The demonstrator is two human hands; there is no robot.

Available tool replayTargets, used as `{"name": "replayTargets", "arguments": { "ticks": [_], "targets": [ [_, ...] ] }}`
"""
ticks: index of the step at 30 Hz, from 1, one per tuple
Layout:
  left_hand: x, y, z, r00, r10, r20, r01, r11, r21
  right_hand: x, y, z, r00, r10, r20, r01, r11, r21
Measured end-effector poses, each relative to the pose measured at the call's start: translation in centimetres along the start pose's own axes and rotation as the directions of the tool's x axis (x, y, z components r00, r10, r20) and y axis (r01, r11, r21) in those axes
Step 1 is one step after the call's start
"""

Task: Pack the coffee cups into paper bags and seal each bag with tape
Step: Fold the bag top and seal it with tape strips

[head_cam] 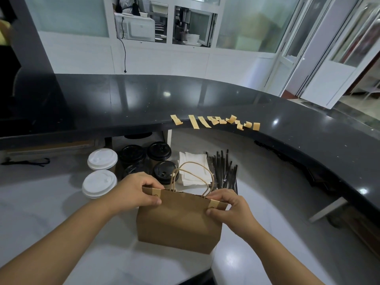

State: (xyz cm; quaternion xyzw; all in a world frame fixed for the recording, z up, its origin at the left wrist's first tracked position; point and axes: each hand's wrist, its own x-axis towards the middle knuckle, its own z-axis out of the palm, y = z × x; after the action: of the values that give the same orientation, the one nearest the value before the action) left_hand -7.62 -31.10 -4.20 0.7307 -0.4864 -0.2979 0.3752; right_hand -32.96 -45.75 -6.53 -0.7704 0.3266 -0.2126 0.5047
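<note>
The brown paper bag (178, 221) stands upright on the white counter (51, 194) directly in front of me, with its top edge folded closed and its two twine handles (193, 175) arching above the opening.

My left hand (133, 192) grips the bag's top left corner, with the thumb on the near face and the fingers curled over the far side. A strip of tan tape (156, 193) is folded over the top edge at that corner, just beside my thumb.

My right hand (230, 208) pinches the top right corner in the same manner, thumb on the near face, fingers over the rim. A second strip of tape (214, 203) wraps the edge there, between my thumb and forefinger.

Behind the bag, toward the left, two cups with white lids (100, 171) stand one in front of the other. To their right stand cups with black lids (152, 159), grouped closely together; the nearest one is partly hidden by my left hand.

A stack of white napkins (193, 167) lies behind the bag handles. Black straws in clear wrappers (224, 169) lie just right of the napkins.

A row of pre-cut tape strips (216, 121) hangs from the front edge of the raised black ledge (287, 124).
</note>
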Motion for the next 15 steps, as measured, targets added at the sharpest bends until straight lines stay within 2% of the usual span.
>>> {"name": "replayTargets", "arguments": {
  "ticks": [9,15],
  "targets": [
    [-0.1,0.2,0.2,0.999,-0.015,0.037,0.019,0.994,-0.111,0.4,0.2,-0.7,0.997,-0.039,0.068,0.033,0.996,0.077],
    [0.1,0.1,0.5,0.999,-0.035,0.037,0.039,0.993,-0.108,0.5,1.0,-1.0,0.993,-0.087,0.078,0.081,0.993,0.084]
  ]
}}
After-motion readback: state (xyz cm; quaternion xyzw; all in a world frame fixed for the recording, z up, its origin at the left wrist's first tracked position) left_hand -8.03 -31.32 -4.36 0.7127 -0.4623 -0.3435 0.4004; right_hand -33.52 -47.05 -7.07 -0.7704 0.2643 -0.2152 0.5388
